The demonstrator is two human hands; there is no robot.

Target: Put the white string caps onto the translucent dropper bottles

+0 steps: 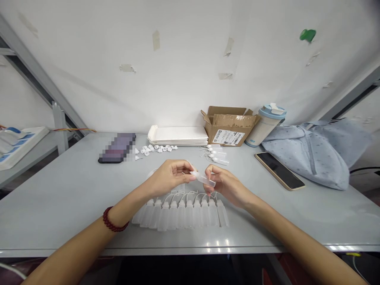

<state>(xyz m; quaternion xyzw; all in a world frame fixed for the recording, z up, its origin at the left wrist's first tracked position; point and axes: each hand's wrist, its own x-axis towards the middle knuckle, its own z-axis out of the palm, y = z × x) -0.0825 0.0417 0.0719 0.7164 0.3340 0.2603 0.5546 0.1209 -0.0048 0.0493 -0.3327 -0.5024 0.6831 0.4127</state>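
Translucent slim plastic squeeze bottle (203,179) sits tilted btwn both hands, above centre of grey table (74,190): left hand (170,176) pinches its left end, right hand (227,186) fingers closed round its base.

on my feed a grey table (59,190) runs back to a white wall (89,59) with scraps of tape (156,39) and one green bit (307,35) high on the right. along the far edge i see a dark flat device (117,148) on the left, then a stack of white trays (179,135), an open cardboard box (228,126) just beside it, and a pale tumbler with a blue lid (265,126) next to the box. a light blue bag (317,152) slumps at the right, with a phone (279,170) lying screen up near it
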